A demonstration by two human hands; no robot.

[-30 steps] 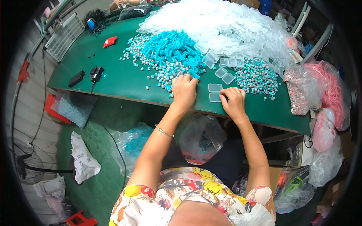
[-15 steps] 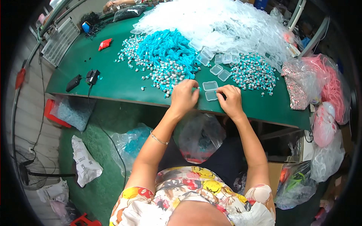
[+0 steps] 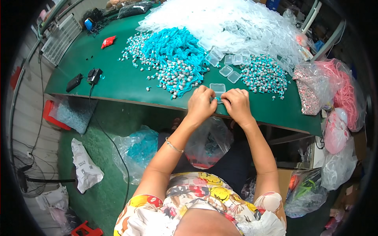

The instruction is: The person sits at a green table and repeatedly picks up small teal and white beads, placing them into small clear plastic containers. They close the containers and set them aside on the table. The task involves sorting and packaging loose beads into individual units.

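Observation:
At the table's near edge lies an open clear plastic box (image 3: 217, 88), its two halves spread flat. My left hand (image 3: 202, 103) is closed in a pinch at the box's near half, with a small turquoise piece at its fingertips. My right hand (image 3: 237, 103) pinches at the same half from the other side; what it holds is hidden. The fingers cover most of that half. Beyond my left hand is a pile of turquoise cords (image 3: 173, 45) with grey round beads (image 3: 179, 74). Grey-and-turquoise bead pieces (image 3: 264, 76) are heaped beyond my right hand.
A big heap of clear boxes (image 3: 220, 23) covers the far part of the green table (image 3: 114, 74). Another open clear box (image 3: 233, 77) lies behind the working one. Bags of pink cords (image 3: 342, 86) stand at right. A black adapter (image 3: 93, 76) trails its cable off the left edge.
My left hand has moved right, onto the near half of the box. My right hand has shifted slightly left, so the fingertips of both hands are now close together.

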